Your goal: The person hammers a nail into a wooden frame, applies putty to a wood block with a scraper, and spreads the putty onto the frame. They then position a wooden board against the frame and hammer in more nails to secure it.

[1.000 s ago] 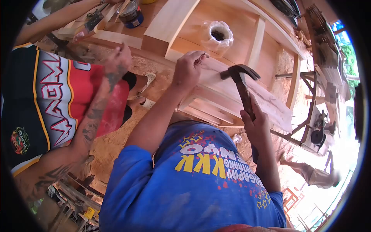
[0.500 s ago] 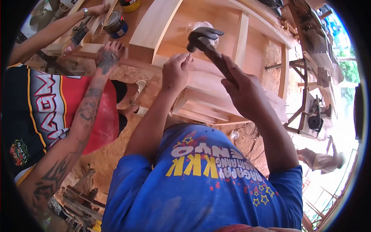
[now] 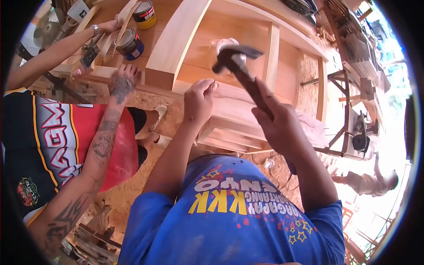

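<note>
My right hand [image 3: 279, 128] grips the handle of a claw hammer [image 3: 254, 90]. The dark hammer head is raised just above my left fingertips, slightly blurred. My left hand [image 3: 198, 99] is closed in a pinch at the edge of a wooden frame [image 3: 229, 90]. A tiny dark tip, which looks like a nail [image 3: 215, 81], shows between its thumb and finger; most of it is hidden. Behind the hammer head, a clear crumpled plastic bag [image 3: 219, 45] lies inside the frame, partly covered.
At left, a co-worker's tattooed hand [image 3: 125, 81] rests on the wood; the other hand [image 3: 112, 25] holds a thin strip. Two paint cans [image 3: 129, 43] stand on the panel. A bench [image 3: 346, 95] is at right, with another person [image 3: 369, 183] beyond.
The view has shifted, so most things sit lower in the picture. The hammer head has tilted a little but stays close above my left fingers. Both grips are unchanged.
</note>
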A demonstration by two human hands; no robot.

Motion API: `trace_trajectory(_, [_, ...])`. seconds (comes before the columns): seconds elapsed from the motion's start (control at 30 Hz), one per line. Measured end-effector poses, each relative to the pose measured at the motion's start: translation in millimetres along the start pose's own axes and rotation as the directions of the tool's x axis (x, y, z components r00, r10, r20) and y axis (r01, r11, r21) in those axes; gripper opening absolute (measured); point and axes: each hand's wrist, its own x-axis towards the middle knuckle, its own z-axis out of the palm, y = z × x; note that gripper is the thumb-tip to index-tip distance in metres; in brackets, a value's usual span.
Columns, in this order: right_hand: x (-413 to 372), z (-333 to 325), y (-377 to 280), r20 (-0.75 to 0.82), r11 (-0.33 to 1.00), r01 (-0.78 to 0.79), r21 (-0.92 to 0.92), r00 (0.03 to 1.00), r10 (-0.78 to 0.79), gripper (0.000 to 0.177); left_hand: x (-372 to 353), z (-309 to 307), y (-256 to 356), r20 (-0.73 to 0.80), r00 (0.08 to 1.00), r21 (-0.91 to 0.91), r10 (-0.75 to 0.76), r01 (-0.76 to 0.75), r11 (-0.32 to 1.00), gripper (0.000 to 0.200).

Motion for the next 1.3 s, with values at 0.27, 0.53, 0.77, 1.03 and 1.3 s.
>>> trace_trajectory(0.27, [-14,-14,-16,-0.138,0.995,0.013,0.102,0.99,0.001,0.066,-31,-2,13,-0.053,0.984,0.109,-0.17,0.175,0.978,0.075])
trace_trajectory(0.53, [-12,10,19,-0.003,0.99,0.125,-0.06,0.992,-0.125,0.069,-29,-1,20,-0.017,0.947,0.068,-0.321,0.321,0.945,0.079])
trace_trajectory(0.77, [-14,3,-2,-0.166,0.985,0.161,0.065,0.975,-0.148,0.066,-30,1,21,-0.031,0.947,0.025,-0.319,0.32,0.947,0.075])
trace_trajectory(1.03, [-14,7,6,0.043,0.999,-0.007,-0.035,0.999,0.009,0.065,-30,4,14,-0.045,0.949,0.015,-0.311,0.312,0.95,0.066])
trace_trajectory(1.3, [-17,18,16,-0.032,0.99,0.135,-0.027,0.99,-0.136,0.065,-34,7,9,-0.051,0.96,0.055,-0.277,0.28,0.959,0.063])
